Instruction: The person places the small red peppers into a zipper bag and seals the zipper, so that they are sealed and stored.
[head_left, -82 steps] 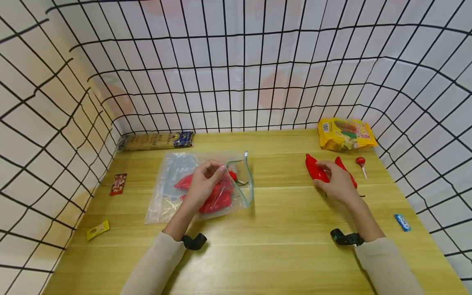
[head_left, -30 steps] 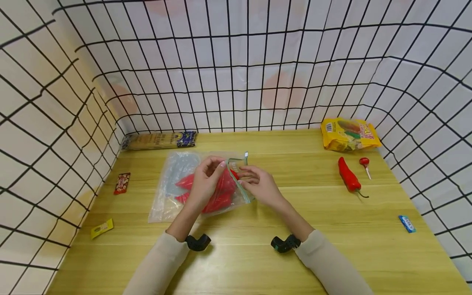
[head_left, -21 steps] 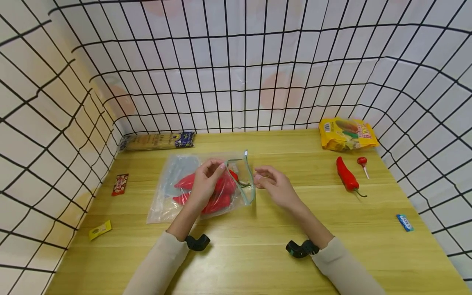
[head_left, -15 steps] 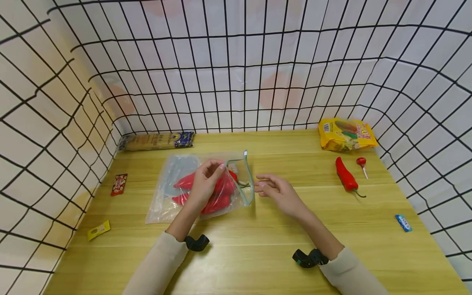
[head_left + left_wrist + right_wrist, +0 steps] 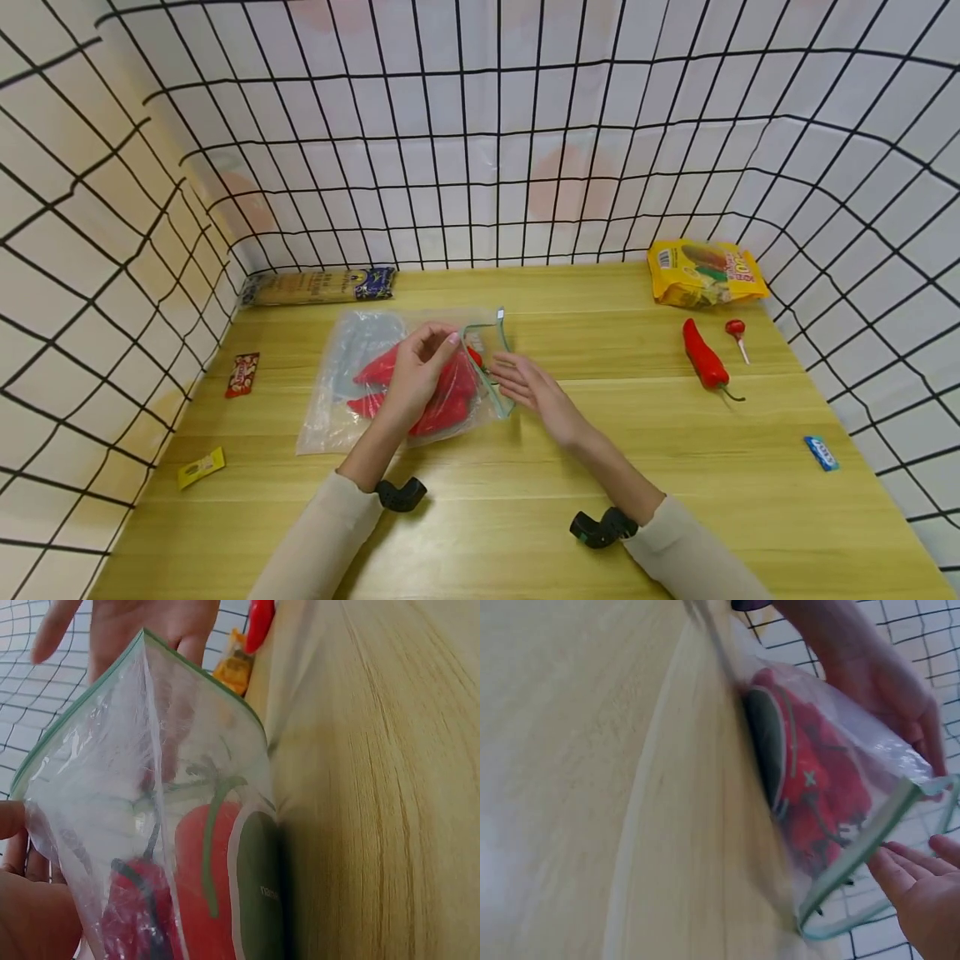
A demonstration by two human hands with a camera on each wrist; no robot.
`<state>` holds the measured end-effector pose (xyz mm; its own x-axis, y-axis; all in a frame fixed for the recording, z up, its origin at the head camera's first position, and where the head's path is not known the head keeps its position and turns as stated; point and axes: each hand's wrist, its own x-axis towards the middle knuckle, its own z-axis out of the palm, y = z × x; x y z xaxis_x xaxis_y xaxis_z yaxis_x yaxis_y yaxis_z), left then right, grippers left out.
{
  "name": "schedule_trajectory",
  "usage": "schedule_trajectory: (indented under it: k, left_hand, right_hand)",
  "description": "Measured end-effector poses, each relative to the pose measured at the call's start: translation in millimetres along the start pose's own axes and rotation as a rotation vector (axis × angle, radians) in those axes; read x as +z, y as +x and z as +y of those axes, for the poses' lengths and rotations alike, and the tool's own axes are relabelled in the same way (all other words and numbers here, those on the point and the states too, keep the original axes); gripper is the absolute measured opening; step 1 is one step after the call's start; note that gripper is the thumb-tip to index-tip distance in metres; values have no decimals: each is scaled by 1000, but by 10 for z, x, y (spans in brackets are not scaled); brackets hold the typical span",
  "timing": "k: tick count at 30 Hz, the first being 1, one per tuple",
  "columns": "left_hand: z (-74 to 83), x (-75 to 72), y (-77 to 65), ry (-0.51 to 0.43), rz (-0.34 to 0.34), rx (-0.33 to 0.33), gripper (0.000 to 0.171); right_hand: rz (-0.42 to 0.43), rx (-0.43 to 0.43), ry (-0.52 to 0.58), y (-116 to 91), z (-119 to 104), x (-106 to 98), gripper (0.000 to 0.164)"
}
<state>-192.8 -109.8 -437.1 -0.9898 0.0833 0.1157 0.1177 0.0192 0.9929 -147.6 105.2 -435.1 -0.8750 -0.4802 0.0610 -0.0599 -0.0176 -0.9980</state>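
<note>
A clear zip bag [image 5: 318,429] with a green zip edge lies on the left half of the table, its mouth spread toward the right. Several red chili peppers [image 5: 442,408] are inside it, their stems toward the opening. My left hand [image 5: 414,371] pinches the bag's upper rim between thumb and fingers. With fingers stretched out, my right hand [image 5: 542,398] is at the bag's mouth, fingertips reaching past the zip edge [image 5: 870,847] in the right wrist view. It holds nothing. Another red chili pepper [image 5: 703,354] lies on the right side of the table.
Beside the loose pepper is a red lollipop [image 5: 736,329], with a yellow snack packet [image 5: 705,273] behind. A noodle packet [image 5: 318,286] lies at the back left. Small wrapped sweets rest at both sides: red [image 5: 242,375], yellow [image 5: 201,468] and blue [image 5: 822,453]. Black wire mesh [image 5: 495,133] surrounds the table.
My right hand took a pepper from the right side to the bag's mouth, let it go inside, drew back, then returned to the mouth with straightened fingers. My left hand stayed at the rim.
</note>
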Motion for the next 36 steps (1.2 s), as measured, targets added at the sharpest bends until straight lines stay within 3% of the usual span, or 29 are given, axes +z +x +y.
schedule_trajectory:
  k: [6, 11, 16, 21, 24, 30, 36]
  left_hand:
    - [10, 1, -14, 3, -5, 13, 26]
    - [-21, 13, -3, -13, 3, 18, 26]
    - [-41, 8, 2, -44, 10, 19, 26]
    - [-40, 6, 0, -54, 7, 2, 28]
    - [-38, -7, -1, -44, 7, -6, 29]
    - [-35, -13, 2, -31, 5, -4, 28]
    - [-13, -7, -5, -22, -5, -18, 27]
  right_hand:
    - [-16, -3, -23, 147, 74, 38, 63]
    - [50, -14, -79, 59, 58, -171, 57]
    - [207, 23, -300, -188, -6, -572, 47]
    - [338, 87, -592, -491, -50, -1076, 48]
    - [402, 100, -709, -649, -62, -1380, 49]
    - [506, 164, -854, -919, -36, -1909, 57]
    - [499, 240, -928, -1040, 75, -2265, 60]
